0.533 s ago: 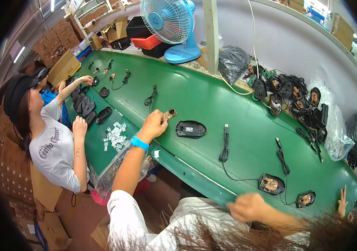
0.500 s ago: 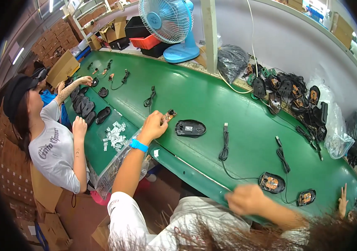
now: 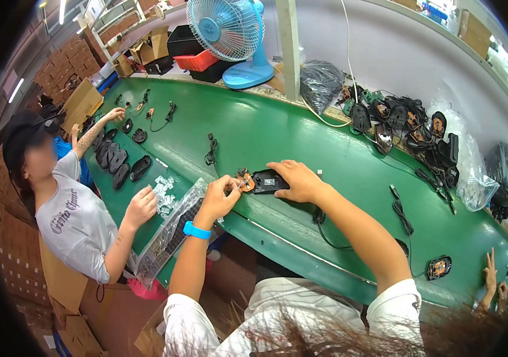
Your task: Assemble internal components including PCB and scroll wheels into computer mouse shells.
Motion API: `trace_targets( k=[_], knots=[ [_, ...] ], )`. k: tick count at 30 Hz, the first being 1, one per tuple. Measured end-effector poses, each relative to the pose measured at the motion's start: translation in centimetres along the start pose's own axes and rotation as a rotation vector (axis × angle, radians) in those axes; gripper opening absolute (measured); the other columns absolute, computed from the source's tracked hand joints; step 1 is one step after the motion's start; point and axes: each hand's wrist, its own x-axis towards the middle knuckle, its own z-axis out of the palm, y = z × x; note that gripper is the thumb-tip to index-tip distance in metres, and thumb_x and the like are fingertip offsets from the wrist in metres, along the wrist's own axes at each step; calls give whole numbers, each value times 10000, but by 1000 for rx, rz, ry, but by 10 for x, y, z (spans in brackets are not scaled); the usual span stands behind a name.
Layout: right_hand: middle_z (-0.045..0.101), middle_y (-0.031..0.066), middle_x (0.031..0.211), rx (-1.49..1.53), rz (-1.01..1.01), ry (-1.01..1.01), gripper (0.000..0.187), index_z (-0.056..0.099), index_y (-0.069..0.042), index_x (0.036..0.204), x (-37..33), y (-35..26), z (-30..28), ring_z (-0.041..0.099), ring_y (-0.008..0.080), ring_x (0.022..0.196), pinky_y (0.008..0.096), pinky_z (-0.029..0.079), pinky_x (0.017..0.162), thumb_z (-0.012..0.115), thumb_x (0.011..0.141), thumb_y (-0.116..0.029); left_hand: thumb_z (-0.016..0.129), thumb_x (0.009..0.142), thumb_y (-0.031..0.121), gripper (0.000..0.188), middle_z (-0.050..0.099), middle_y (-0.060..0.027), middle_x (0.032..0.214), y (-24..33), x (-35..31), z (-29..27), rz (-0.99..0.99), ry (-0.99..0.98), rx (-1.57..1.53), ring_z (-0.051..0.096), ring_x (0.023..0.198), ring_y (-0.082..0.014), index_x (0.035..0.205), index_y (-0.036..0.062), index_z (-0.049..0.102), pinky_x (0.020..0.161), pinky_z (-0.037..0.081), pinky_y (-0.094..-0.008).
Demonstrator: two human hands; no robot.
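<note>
My left hand point(image 3: 220, 196), with a blue band at its wrist, pinches a small orange-brown circuit board point(image 3: 244, 179) by its near side. Directly right of that board lies a black mouse shell point(image 3: 269, 182) with a pale label inside. Thumb and fingers of my right hand point(image 3: 299, 181) span the shell's right end and grip it against the green surface. The board and the shell meet or nearly touch; exact contact is too small to tell. A coiled black cable point(image 3: 210, 151) lies just beyond my left hand.
Another mouse half with a board point(image 3: 439, 268) and a cable point(image 3: 401, 214) lie to the right. Mouse parts point(image 3: 411, 122) are heaped at the back right. A blue fan point(image 3: 248, 71) stands behind. At left, a co-worker point(image 3: 66, 208) sits by black shells point(image 3: 111, 156) and white labels point(image 3: 164, 196).
My right hand has reached from the near right to the mouse shell and taken hold of it. The shell and the board are now side by side.
</note>
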Motion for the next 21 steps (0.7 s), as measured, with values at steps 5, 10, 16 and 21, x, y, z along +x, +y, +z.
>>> trace_targets(
  k=[5, 10, 16, 21],
  knots=[
    [564, 181, 1407, -21, 25, -77, 826, 460, -107, 1469, -22, -17, -23, 493, 393, 1338, 503, 415, 1101, 829, 757, -302, 613, 871, 16, 61, 714, -161, 1054, 8, -2, -9, 101, -75, -121, 667, 977, -180, 851, -15, 565, 894, 545, -355],
    [594, 163, 1363, 37, -157, 52, 713, 529, -110, 1382, -17, -28, -33, 542, 386, 1285, 473, 442, 1090, 833, 744, -208, 593, 835, 0, 45, 697, -157, 1103, 33, -3, -10, 74, -200, -229, 635, 1018, -184, 873, -9, 572, 940, 517, -368],
    [639, 135, 1259, 225, -194, -25, 559, 600, -111, 1248, 0, -35, -22, 596, 364, 1204, 454, 502, 1016, 831, 739, -132, 599, 836, -9, 39, 708, -159, 1091, 53, 0, -4, 95, -210, -342, 662, 973, -174, 820, -11, 563, 911, 557, -355],
    [668, 88, 1077, 281, -265, 128, 349, 616, -111, 1080, -22, -37, -15, 640, 334, 1045, 450, 535, 873, 789, 778, -143, 637, 869, -1, 50, 694, -147, 1111, 57, -6, -4, 97, -240, -418, 645, 941, -148, 862, -10, 588, 847, 546, -328]
  ],
)
